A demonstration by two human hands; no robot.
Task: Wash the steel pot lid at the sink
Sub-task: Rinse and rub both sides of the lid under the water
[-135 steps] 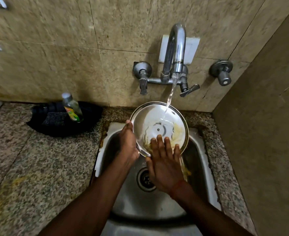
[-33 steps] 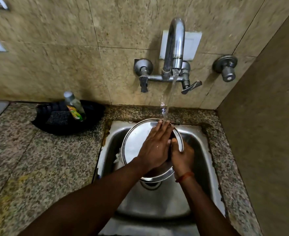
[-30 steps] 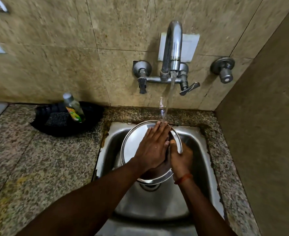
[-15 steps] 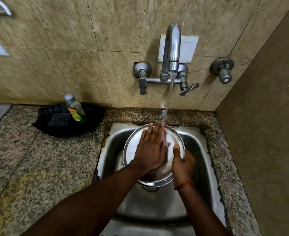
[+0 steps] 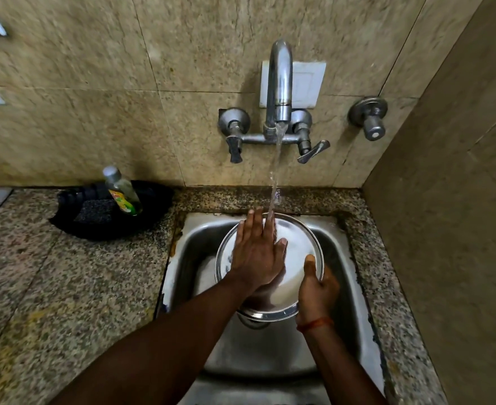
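Left hand [image 5: 257,258] slid toward far rim | right hand [image 5: 317,283] still gripping lid [image 5: 298,258]

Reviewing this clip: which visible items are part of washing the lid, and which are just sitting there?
In use: steel pot lid, left hand flat on it, right hand gripping its rim, running tap, sink.

Idle: soap bottle and scrub pad in the black tray, spare wall valve.
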